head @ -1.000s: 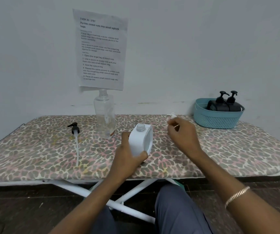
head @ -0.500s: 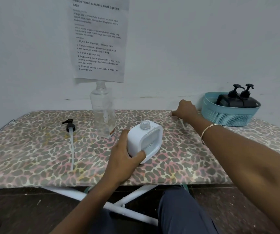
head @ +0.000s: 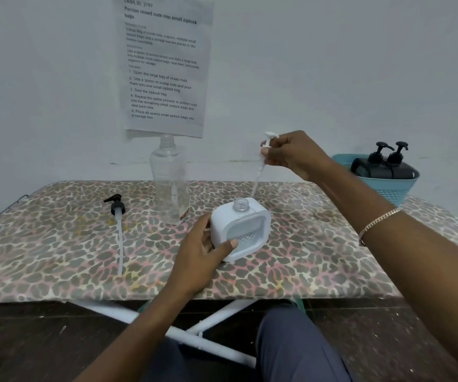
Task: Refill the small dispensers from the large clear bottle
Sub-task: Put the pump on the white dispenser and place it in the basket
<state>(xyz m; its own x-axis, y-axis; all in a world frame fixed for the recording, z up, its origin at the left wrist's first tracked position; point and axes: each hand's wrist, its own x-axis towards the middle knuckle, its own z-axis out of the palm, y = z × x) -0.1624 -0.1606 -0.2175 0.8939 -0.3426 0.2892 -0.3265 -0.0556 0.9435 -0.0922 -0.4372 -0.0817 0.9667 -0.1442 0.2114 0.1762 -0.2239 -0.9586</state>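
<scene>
Dispenser (head: 240, 230) dead centre on the board: white, squarish, rounded corners, clear threaded neck open at the top. Gripped low on its left side by the left hand (head: 203, 252), thumb across the front panel, fingers wrapped behind. Looks like light, hard plastic with smooth walls, likely slippery if wet. Best held round the body, low and firm, to stop tipping.

Up at one o'clock from it, right hand (head: 294, 155) high, fingertips pinching the white pump (head: 268, 140) at its collar. Thin translucent tube dangling down, tip near the neck, not in it. Flimsy, bendy piece, better taken by the rigid head than by the straw.

Large clear bottle (head: 170, 183) at eleven, upright, uncapped, contents hard to make out. Thin-walled, probably squashy, so grab mid-body. Black pump (head: 117, 208) lying flat at nine, long pale tube pointing toward six. Teal lattice basket (head: 387, 188) far out at two, two black dispensers (head: 382, 169) inside. Leopard-print cover (head: 56, 244) soft and padded-looking, none too steady a footing for tall bottles.
</scene>
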